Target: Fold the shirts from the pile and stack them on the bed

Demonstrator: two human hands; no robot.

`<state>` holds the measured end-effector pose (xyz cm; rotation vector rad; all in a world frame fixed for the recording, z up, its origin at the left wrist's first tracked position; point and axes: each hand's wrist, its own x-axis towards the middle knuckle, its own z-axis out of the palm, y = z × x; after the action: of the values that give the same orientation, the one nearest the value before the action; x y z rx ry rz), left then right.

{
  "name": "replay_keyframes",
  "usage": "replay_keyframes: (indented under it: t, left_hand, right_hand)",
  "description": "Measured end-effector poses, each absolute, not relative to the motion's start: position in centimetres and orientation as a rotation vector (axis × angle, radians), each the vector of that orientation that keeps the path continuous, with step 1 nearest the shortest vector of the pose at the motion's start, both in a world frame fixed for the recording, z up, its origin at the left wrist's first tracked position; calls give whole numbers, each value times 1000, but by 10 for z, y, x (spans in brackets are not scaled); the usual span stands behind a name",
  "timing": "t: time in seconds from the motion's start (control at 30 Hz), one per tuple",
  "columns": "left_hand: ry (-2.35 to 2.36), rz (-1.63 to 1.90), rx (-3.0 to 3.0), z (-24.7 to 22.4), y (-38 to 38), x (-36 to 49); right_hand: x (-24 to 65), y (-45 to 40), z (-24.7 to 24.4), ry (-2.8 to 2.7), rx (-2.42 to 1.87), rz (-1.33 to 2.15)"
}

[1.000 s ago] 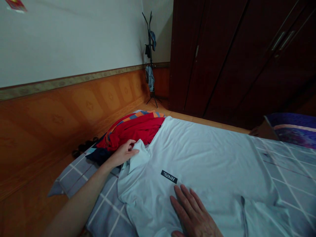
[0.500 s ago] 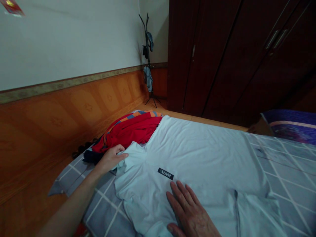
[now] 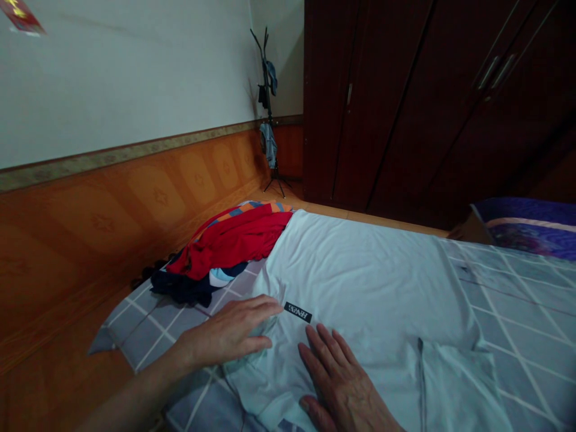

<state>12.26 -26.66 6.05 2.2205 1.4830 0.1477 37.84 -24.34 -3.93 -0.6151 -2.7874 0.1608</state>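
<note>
A pale mint shirt (image 3: 360,270) lies spread over the bed, with a small dark label (image 3: 297,312) on its front. My left hand (image 3: 240,330) is over the shirt's left part, near the label, its thumb and fingers apart; part of the fabric there is hidden under it. Just below the label, my right hand (image 3: 339,378) rests flat on the shirt with fingers stretched out. At the lower right a sleeve (image 3: 459,384) lies folded over the body of the shirt.
Red clothing (image 3: 234,240) and dark navy clothing (image 3: 184,289) lie bunched on the checked bedsheet (image 3: 531,300). Behind the bed stand a black coat rack (image 3: 269,108) and a dark wardrobe (image 3: 382,108). A purple item (image 3: 535,222) is at the right.
My left hand has moved right, towards the label, and the shirt's left sleeve part has come inward with it, baring more sheet and a light blue patch by the navy clothing. My right hand stays put.
</note>
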Motion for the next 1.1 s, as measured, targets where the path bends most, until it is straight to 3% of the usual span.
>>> replay_keyframes:
  t: [0.23, 0.53, 0.77, 1.1]
  left_hand:
    - [1714, -134, 2238, 46, -283, 113]
    - [1608, 68, 2199, 50, -274, 112]
    - [1753, 325, 2312, 52, -218, 105]
    - [1818, 210, 2401, 6, -167, 104]
  right_hand:
    - [377, -244, -38, -2777, -620, 153]
    - [379, -244, -44, -2728, -625, 173]
    - [377, -246, -34, -2814, -646, 102]
    - [376, -246, -33, -2825, -679, 211]
